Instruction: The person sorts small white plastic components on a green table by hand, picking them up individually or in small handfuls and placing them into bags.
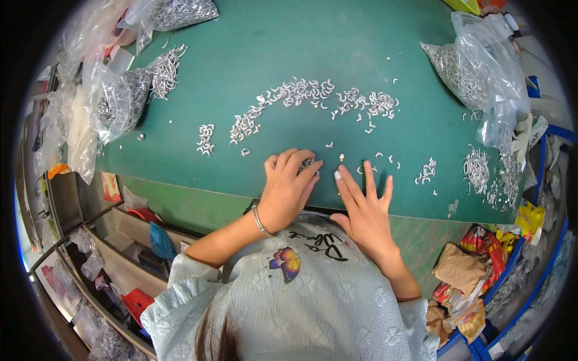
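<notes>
The small heap of silver-grey, crescent-shaped pieces (306, 163), prob. of metal, lies on the tabletop under the curled fingers of the left hand (287, 184). This hand is bent like a half-closed cup, palm down; I can't tell if the fingertips pinch any piece or only cover them. The cup shape prob. serves to keep the pieces together, bc such small things would easily spread. The right hand (368, 213) is well open, fingers apart & pointing away from the body, w/ nothing visible in its hold; it seems to rest palm down, perhaps for support or to be near the loose pieces. A few single silver crescents (390, 159) lie near its fingertips, and one small cream-coloured bit (342, 157) is just beyond its index finger.

Beyond both hands, loose clusters of silver-grey crescents (298, 91) make a broken arc on the smooth green tabletop (361, 54), prob. spread thin so each piece can be seen & reached w/o much stretching. To the right of the right hand there is a small loose silver cluster (426, 171), then a denser silver pile (477, 168), maybe kept apart so groups don't mix. Farther out, a clear plastic bag full of crescents (122, 101) lies beyond & left of the left hand, & another clear bag w/ crescents (462, 75) beyond & right of the right hand, prob. at the sides to leave working room.
</notes>
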The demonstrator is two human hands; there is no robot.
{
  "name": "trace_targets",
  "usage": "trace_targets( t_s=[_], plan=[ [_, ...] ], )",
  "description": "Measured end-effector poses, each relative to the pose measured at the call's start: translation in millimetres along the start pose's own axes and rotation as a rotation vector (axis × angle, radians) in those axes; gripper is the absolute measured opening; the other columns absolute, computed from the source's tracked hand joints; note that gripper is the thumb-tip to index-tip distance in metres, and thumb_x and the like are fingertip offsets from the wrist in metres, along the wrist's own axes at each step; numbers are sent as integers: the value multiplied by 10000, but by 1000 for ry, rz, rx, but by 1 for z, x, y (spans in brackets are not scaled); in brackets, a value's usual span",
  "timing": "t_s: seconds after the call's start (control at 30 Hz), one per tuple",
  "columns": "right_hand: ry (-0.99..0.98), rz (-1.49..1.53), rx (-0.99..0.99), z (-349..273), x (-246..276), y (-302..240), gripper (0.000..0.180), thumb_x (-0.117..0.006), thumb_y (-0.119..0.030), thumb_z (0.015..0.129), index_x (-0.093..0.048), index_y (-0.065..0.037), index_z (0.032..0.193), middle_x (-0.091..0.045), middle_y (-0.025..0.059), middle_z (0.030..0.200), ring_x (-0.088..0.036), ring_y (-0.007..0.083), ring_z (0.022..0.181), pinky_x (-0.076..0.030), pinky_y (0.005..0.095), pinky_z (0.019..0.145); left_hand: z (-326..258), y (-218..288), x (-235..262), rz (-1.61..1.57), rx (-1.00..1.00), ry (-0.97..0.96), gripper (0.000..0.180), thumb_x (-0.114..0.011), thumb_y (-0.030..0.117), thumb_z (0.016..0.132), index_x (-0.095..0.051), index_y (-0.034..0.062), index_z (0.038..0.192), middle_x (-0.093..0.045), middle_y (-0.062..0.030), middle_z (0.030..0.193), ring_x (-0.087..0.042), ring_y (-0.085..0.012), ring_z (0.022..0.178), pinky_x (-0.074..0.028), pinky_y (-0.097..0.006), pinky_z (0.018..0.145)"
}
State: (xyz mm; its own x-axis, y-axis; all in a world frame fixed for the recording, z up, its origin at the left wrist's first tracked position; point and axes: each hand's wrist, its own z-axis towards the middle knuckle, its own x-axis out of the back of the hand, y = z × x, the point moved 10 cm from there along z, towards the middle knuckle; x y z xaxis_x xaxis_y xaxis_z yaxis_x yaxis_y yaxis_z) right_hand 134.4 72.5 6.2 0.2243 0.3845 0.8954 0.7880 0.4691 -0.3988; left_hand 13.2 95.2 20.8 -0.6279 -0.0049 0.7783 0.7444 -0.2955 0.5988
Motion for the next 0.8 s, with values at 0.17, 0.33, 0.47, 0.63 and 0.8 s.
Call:
trace_targets(
  t_s=[0.17, 0.33, 0.47, 0.63, 0.8],
  plan=[
    [93, -14, -99, -4, 21, 22, 703, -684, -279, 780, -427, -66, 1398, -323, 27, 1514, -176, 377, 1429, -80, 710, 1051, 3, 27, -14, -29, -123, -38, 320, -689, 99, 766, -632, 59, 1079, -558, -68, 1178, -508, -244, 1115, -339, -443, 902],
    [111, -109, -181, -18, 19, 40, 711, -689, -258, 787, -410, -55, 1409, -319, 40, 1520, -181, 362, 1433, -107, 683, 1065, -6, 23, -21, 8, -175, -67, 335, -723, 78, 744, -638, 68, 1067, -583, -72, 1166, -540, -260, 1103, -351, -442, 904],
    [174, 44, -24, 12, 26, 14, 737, -713, -250, 766, -410, -62, 1411, -333, 68, 1509, -204, 353, 1426, -137, 655, 1078, -13, 2, -2, -9, -116, 1, 280, -726, 86, 718, -633, 54, 981, -563, -88, 1144, -521, -271, 1112, -358, -463, 907],
    [207, -13, 108, 51, 3, -10, 695, -661, -391, 806, -448, -71, 1385, -350, 40, 1495, -228, 297, 1419, -162, 651, 1079, -1, 1, -3, -58, -80, 62, 227, -716, 57, 743, -616, 34, 945, -542, -139, 1176, -517, -332, 1128, -379, -499, 944],
    [114, -149, -63, 24, 1, 25, 741, -658, -402, 809, -398, -74, 1421, -294, 38, 1527, -218, 284, 1427, -161, 660, 1084, -4, -11, -7, -192, -52, 79, 179, -671, -25, 768, -600, -7, 931, -550, -166, 1144, -523, -373, 1159, -400, -529, 1021]
  ],
)
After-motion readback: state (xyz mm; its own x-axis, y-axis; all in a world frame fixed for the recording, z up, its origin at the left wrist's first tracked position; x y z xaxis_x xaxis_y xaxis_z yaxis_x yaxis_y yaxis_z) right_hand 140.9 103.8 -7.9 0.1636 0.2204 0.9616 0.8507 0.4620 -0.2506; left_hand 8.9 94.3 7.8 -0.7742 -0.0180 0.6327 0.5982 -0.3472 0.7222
